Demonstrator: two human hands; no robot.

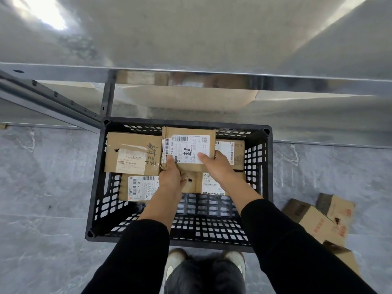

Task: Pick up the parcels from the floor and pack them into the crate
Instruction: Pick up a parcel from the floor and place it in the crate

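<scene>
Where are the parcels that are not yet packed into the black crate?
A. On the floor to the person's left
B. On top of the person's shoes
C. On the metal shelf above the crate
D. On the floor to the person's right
D: the loose cardboard parcels lie on the grey floor at the right side of the crate, while both hands, left hand and right hand, hold a labelled parcel over it.

Front-left parcel (139, 187) label reads "507 N705".
</scene>
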